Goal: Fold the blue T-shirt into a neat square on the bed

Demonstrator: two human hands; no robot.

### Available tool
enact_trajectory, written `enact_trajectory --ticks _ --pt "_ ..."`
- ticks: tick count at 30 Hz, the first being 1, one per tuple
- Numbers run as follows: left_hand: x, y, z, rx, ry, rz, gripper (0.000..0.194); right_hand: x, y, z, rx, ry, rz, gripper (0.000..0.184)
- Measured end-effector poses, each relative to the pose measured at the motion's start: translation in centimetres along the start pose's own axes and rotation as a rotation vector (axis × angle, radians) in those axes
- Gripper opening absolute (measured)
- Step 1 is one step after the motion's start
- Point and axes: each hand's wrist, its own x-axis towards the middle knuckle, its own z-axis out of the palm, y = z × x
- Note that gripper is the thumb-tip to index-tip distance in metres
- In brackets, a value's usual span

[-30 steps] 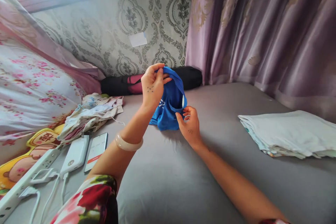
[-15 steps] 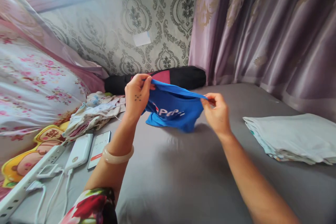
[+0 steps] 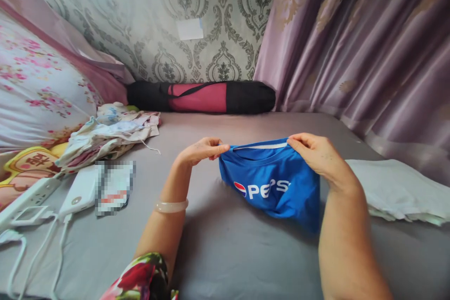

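A blue T-shirt with a white printed word and a round red, white and blue logo hangs between my two hands above the bed. My left hand pinches its neckline edge at the left, thumb and fingers pressed together. At the right end of that edge, my right hand pinches the cloth the same way. The neck opening is stretched between them, with a white strip along its inner back. The lower part droops and folds, partly hidden behind my right forearm.
Folded pale cloths lie at the right. Crumpled clothes sit at the left, near a power strip, a white power bank with cables, and a pixelated device. A black and red long bag rests against the wall.
Both hands have moved lower and to the right with the T-shirt. Its printed front now faces me more fully. The view has tilted downward.
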Motion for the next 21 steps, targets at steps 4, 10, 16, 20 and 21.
enact_trajectory --ticks 4,10,16,20,21 --pt "1.8 -2.8 1.0 0.191 0.101 -0.055 0.046 0.8 2.2 0.6 0.011 -0.197 0.079 0.03" --pt "3.7 -5.5 2.6 0.356 0.397 0.217 0.023 1.3 3.9 1.1 -0.08 -0.22 0.109 0.03" --pt "3.9 -5.6 3.7 0.126 0.323 0.344 0.04 1.9 5.9 1.3 -0.01 -0.104 0.131 0.037" --pt "3.8 -5.4 3.8 0.074 0.306 0.409 0.031 1.8 5.9 1.4 0.055 -0.112 0.187 0.039" --pt "3.8 -5.4 3.8 0.08 0.312 0.406 0.029 1.7 5.8 1.4 0.068 -0.118 0.199 0.039"
